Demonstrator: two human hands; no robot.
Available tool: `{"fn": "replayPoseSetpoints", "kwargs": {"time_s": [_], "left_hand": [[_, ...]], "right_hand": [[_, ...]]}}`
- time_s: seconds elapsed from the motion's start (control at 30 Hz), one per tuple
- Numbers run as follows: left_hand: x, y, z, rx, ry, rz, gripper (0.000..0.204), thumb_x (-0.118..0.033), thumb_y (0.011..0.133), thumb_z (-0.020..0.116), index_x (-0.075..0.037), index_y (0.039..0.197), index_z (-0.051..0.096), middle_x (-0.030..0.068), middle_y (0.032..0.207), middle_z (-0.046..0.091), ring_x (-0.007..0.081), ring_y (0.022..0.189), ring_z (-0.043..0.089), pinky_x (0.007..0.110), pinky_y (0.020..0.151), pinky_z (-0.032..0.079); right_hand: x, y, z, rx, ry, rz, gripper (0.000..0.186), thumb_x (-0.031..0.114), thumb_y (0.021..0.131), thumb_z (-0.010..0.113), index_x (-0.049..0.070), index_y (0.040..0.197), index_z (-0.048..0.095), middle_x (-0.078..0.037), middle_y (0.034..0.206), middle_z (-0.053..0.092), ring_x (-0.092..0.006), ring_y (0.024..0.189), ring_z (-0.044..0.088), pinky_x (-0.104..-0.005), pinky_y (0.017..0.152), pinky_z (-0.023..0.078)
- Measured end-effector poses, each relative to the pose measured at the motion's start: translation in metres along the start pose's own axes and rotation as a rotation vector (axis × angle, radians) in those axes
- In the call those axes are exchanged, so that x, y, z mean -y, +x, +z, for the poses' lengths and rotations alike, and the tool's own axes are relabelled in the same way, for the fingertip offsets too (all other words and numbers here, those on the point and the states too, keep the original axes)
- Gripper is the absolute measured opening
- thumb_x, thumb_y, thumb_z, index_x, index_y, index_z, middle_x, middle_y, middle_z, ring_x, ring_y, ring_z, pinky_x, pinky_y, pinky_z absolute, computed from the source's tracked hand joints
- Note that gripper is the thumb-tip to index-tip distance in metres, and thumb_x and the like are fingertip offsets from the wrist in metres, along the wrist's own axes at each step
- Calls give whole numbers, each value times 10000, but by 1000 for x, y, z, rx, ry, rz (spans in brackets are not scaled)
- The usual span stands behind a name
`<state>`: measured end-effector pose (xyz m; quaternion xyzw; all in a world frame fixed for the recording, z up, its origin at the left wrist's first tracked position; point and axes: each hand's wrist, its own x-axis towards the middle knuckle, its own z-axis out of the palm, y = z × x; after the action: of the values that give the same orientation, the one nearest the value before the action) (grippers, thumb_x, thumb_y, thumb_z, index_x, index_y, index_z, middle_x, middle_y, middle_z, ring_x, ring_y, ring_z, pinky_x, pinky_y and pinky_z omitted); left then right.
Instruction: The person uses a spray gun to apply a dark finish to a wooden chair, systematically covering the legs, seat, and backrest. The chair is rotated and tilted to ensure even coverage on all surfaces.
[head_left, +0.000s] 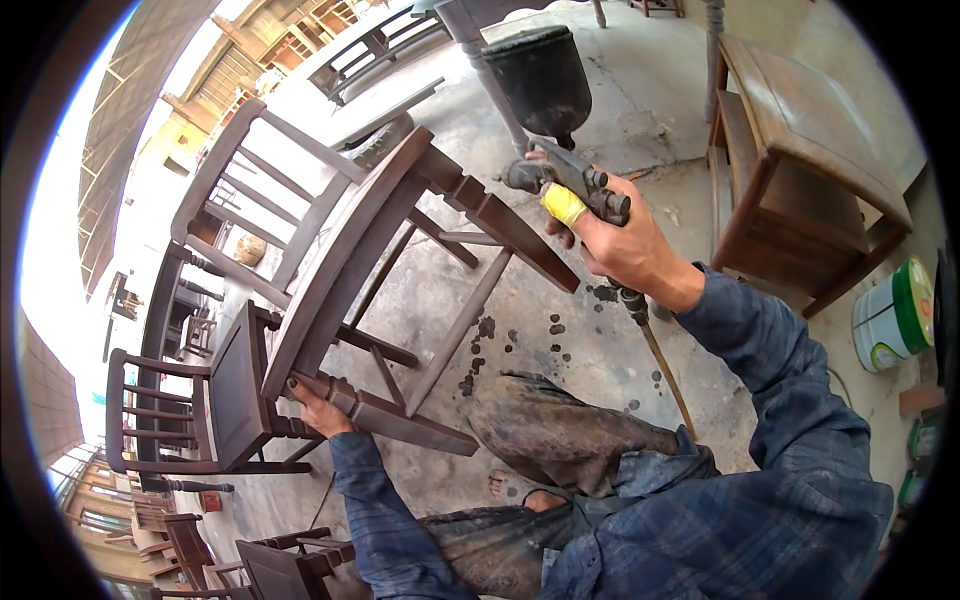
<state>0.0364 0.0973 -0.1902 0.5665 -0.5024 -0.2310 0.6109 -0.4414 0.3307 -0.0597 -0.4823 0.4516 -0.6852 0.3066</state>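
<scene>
My right hand [630, 235] is wrapped around a dark spray gun [570, 180]. Its black cup [545, 85] extends from the far side of the gun, and a yellow-brown hose [665, 375] runs down from the handle. Something yellow, like tape [563, 204], wraps one finger. A dark wooden chair [345, 260] is tipped over, with its seat edge and front legs facing me. My left hand [322, 412] grips the nearer front leg close to the seat. The gun is apart from the chair, above and right of the farther front leg [525, 240].
A second dark chair [235, 390] stands behind on the left, with more furniture beyond. On the right are a brown wooden cabinet [810, 170] and a white-and-green bucket [895, 315]. Dark spots mark the concrete floor [590, 350]. My bent legs [580, 430] are close to the chair.
</scene>
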Motion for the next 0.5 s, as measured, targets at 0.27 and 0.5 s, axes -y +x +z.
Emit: {"fn": "replayPoseSetpoints", "kwargs": {"time_s": [0.27,0.5], "left_hand": [[-26,-12,7,-14,125,-15,951,-754,913,479,118,1273,594,182,1130,656,258,934,650,356,850,540],[-44,-7,10,-11,118,-83,1064,-825,882,426,162,1235,611,244,1157,667,293,1024,625,384,949,490]], "right_hand": [[-45,-45,-17,16,-95,175,404,92,928,601,6,1323,591,41,763,562,-49,659,475,-228,601,397],[-91,-116,-46,-42,-211,224,456,101,908,603,-16,1348,568,-21,888,614,-63,734,513,-242,667,442]]}}
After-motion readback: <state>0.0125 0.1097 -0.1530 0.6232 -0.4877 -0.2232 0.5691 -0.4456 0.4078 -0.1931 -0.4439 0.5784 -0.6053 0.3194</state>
